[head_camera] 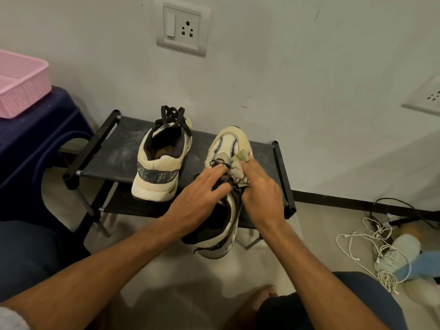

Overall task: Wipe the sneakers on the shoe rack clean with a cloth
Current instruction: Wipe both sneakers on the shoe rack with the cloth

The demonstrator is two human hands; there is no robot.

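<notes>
Two cream sneakers with dark trim are at a low black shoe rack (123, 160). The left sneaker (159, 163) stands on the rack's top shelf, heel toward me, black laces loose. The right sneaker (228, 148) is tilted, toe on the shelf and heel hanging past the front edge. My left hand (200, 196) grips its laced middle and collar. My right hand (259, 189) holds a crumpled greyish cloth (239, 171) against the sneaker's right side, just behind the toe. Both hands hide the shoe's midsection.
A dark blue plastic stool (31, 148) with a pink basket (21, 86) stands left of the rack. Tangled white cables (378, 253) and soft items lie on the floor at right. The wall with a switch socket (182, 28) is directly behind. My knees frame the bottom corners.
</notes>
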